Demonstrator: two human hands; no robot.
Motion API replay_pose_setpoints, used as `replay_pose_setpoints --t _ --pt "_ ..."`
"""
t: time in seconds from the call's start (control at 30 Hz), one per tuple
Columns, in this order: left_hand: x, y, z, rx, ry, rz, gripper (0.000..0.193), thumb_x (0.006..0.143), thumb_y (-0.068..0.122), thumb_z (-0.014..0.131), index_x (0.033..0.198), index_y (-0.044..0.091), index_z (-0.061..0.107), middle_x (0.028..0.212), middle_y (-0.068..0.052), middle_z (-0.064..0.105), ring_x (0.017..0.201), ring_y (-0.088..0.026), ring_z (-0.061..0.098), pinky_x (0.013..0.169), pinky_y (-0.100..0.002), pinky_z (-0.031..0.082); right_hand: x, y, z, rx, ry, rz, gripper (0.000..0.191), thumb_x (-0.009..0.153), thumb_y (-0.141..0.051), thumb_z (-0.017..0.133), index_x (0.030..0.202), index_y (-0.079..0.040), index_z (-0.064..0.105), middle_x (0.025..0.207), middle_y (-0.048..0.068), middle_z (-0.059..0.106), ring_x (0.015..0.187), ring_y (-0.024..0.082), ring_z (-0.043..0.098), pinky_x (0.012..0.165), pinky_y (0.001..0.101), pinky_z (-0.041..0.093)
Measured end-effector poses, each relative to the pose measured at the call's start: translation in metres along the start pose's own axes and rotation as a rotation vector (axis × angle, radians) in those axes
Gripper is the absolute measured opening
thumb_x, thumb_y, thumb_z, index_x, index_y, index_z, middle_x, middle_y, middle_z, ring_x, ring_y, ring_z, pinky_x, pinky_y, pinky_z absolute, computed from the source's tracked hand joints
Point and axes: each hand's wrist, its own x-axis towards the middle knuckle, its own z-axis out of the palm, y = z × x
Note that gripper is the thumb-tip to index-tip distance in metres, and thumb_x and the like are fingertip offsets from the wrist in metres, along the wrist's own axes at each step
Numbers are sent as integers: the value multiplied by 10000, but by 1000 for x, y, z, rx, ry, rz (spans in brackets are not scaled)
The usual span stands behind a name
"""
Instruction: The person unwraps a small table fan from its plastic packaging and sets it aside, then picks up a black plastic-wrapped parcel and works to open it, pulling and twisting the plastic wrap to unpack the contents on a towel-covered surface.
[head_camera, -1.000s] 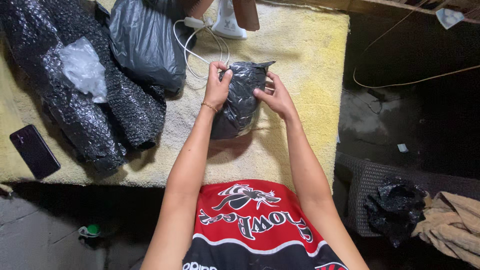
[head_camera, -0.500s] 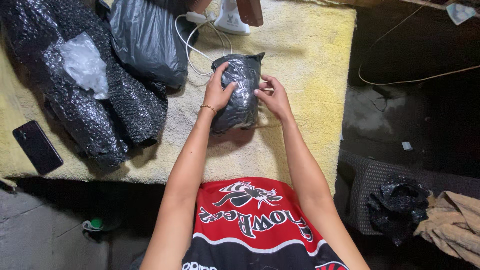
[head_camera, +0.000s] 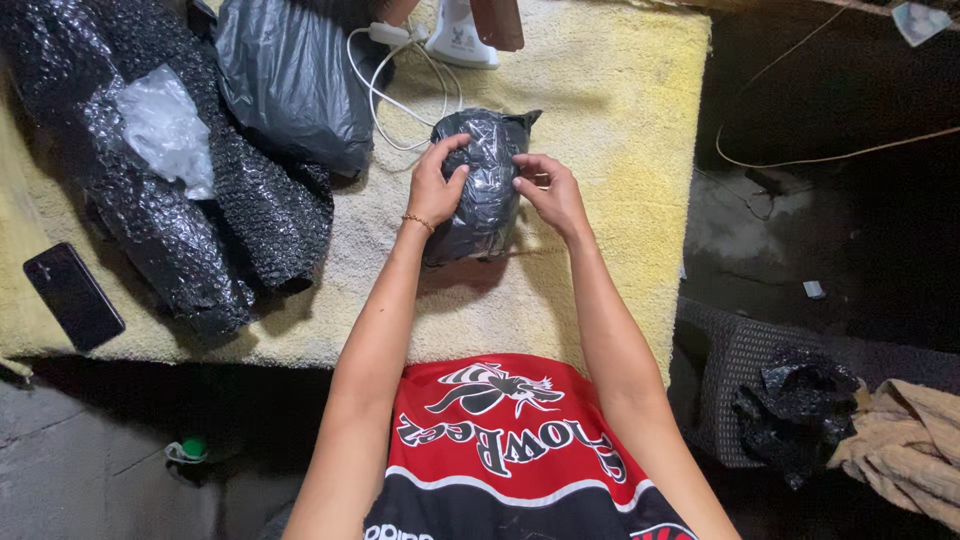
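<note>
Far left: black phone (head_camera: 73, 296) flat on the yellow towel (head_camera: 610, 120).
Left: black bubble wrap (head_camera: 170, 200) heaped, clear plastic scrap (head_camera: 165, 130) on top.
Behind: grey plastic bag (head_camera: 290, 80), white cable (head_camera: 400, 90) beside it.
Centre: black wrapped parcel (head_camera: 485, 180) resting on the towel.
Left hand (head_camera: 435, 190): clasping the parcel's left side.
Right hand (head_camera: 550, 195): fingertips pinching its right edge.

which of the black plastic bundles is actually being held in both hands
The small black wrapped package in the middle of the yellow mat, gripped by the left hand and right hand. The grey bag and black bubble wrap lie untouched to the left.
</note>
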Motion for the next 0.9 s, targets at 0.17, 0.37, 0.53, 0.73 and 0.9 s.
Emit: replay_pose_setpoints --t 0.17,0.37,0.53,0.73,0.9 --pt "-3 2 0 -43 17 -8 407 878 -14 680 1275 77 662 1269 -98 705 1225 -264 657 1083 -353 483 -2 2 -2 -77 -28 -132 368 901 -49 765 1256 -142 737 1140 59 650 989 141 657 917 280 562" --pt "-5 -3 3 -49 41 0 393 888 -11 679 1272 71 663 1268 -101 704 1219 -260 658 1080 -349 481 -7 0 2 -132 -25 -225 364 894 -5 734 1200 -196 780 1108 34 599 1003 135 610 888 276 542" --pt "-4 -11 6 -39 49 4 391 890 -9 674 1274 66 663 1270 -108 702 1216 -260 655 1074 -352 483 -7 -7 0 -325 -73 -363 375 850 6 765 1162 -196 813 1021 28 631 983 167 611 905 299 517" --pt "-2 -10 5 54 23 -122 506 933 130 728 1421 195 616 1328 -158 690 1262 -315 662 1117 -372 501 -10 -21 3 -314 -97 -366 330 866 -50 775 1167 -186 791 1105 55 639 1056 190 630 945 317 526" --pt "-11 -3 -8 223 -373 -268 1237 709 394 973 1602 262 128 1398 -438 342 1321 -551 402 1055 -469 399 -16 -27 9 -293 -27 -100 363 905 -160 781 1260 -215 734 1203 93 612 1110 208 644 934 313 601"
